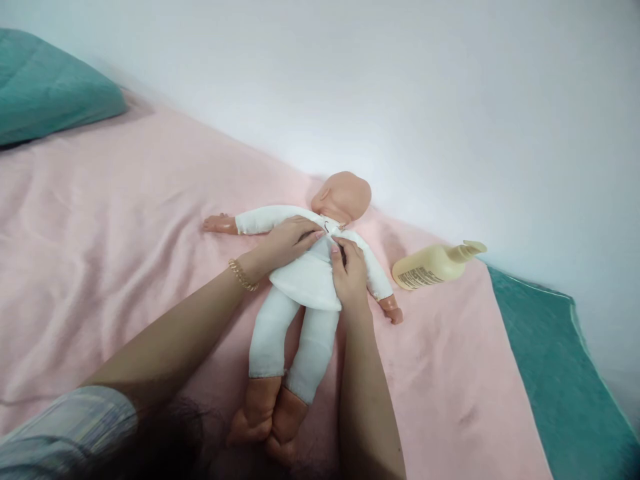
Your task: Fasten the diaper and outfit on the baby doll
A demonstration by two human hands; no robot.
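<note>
A doll (307, 283) with a bare plastic head and a white cloth body lies on a pink sheet, its arms spread. Its head is turned so that no face shows. My left hand (293, 243) is closed on the white cloth of the upper torso, just below the neck, thumb towards the middle. Opposite it, my right hand (349, 267) grips the cloth on the other side, thumb and fingers bent. Between my fingertips the cloth is gathered, with a small dark thread at the neck. Some fingertips are hidden in the folds.
A pale yellow pump bottle (427, 267) stands tilted in view, right of the doll's arm. The pink sheet (150, 193) is wrinkled at the left. A green pillow (55, 87) lies at far left, and green bedding (555, 360) shows at right. A white wall (350, 80) rises behind.
</note>
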